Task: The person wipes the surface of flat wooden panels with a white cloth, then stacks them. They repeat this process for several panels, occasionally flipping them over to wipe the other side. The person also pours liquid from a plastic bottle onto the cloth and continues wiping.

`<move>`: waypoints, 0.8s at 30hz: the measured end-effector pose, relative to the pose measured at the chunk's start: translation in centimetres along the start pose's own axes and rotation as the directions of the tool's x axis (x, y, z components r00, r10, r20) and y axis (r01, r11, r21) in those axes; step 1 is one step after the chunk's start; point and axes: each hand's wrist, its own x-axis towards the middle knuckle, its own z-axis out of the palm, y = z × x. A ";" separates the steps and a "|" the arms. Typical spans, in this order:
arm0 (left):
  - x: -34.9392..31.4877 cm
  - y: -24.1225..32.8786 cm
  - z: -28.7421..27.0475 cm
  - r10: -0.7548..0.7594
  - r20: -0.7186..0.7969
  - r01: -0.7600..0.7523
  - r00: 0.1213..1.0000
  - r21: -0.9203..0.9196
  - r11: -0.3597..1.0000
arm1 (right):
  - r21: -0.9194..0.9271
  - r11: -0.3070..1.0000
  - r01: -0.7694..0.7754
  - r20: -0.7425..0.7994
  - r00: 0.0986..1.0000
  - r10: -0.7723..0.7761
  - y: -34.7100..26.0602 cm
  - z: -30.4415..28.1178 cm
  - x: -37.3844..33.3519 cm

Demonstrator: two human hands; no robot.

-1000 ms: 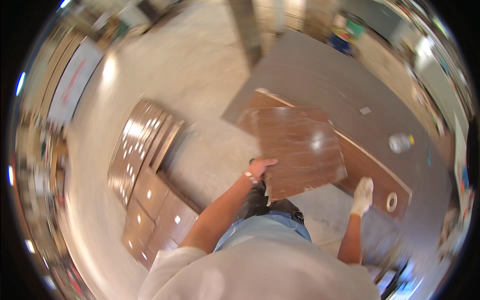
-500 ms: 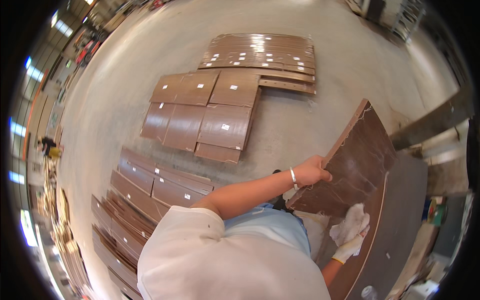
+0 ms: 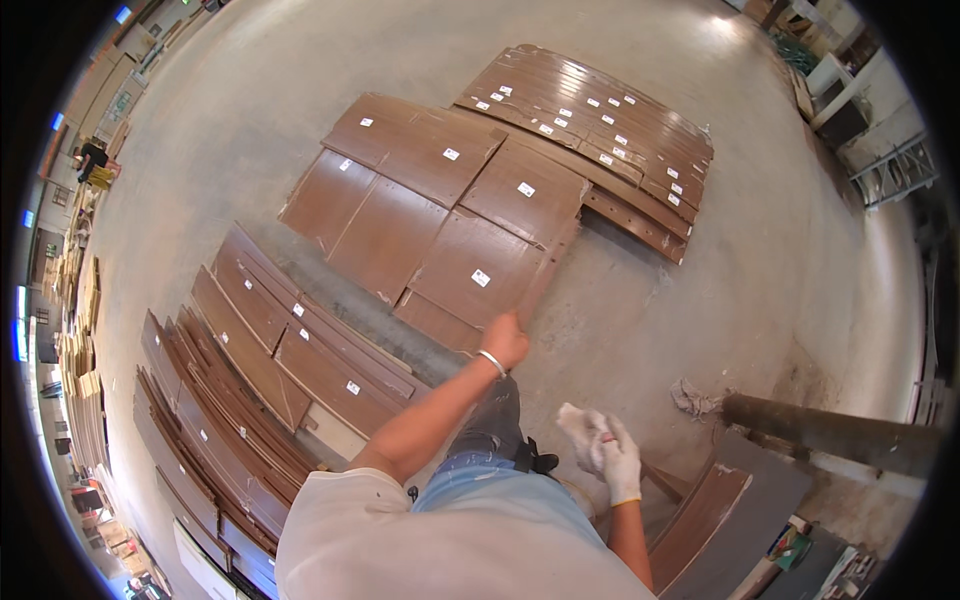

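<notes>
My left hand (image 3: 505, 341), bare with a pale bracelet at the wrist, is closed at the near corner of a brown board (image 3: 548, 275). That board shows almost edge-on, as a narrow strip against the right side of a stack of brown panels (image 3: 470, 270) with white labels. My right hand (image 3: 618, 462), in a white glove with a yellow cuff, grips a bunched white cloth (image 3: 580, 428). It is held in front of my body, apart from the board.
Beyond stands a wrapped panel stack (image 3: 590, 110). More brown panels (image 3: 260, 380) lie in rows at left. Near my right arm are a grey-faced board (image 3: 745, 510) and a thick dark beam (image 3: 830, 425). A person (image 3: 95, 165) is far left.
My left hand has swung the board left, away from the grey-faced board toward the panel stack. My right hand has drawn the cloth off the board and moved up and left. The view has turned.
</notes>
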 end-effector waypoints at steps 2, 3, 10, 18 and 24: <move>5.2 -2.1 -1.7 -0.079 -0.024 0.079 0.997 0.032 0.996 | -0.131 0.991 0.034 0.085 0.996 -0.023 -2.3 2.0 3.2; 7.8 -2.6 -2.3 -0.083 -0.013 0.083 0.996 0.046 0.995 | -0.190 0.979 0.074 0.130 0.990 -0.050 -3.2 2.4 4.5; 23.5 -0.8 -2.8 -0.005 -0.002 0.005 1.000 0.234 0.972 | -0.287 0.898 -0.334 -0.016 0.939 0.344 -3.9 -0.8 7.2; 39.8 0.3 2.8 -0.030 -0.109 0.066 0.994 0.342 0.937 | 0.187 0.840 -0.509 -0.152 0.830 0.537 5.0 -8.7 12.7; 48.1 0.1 9.9 -0.074 -0.253 0.195 0.965 0.496 0.846 | -0.021 0.841 -0.540 -0.032 0.841 0.539 7.4 -16.7 25.8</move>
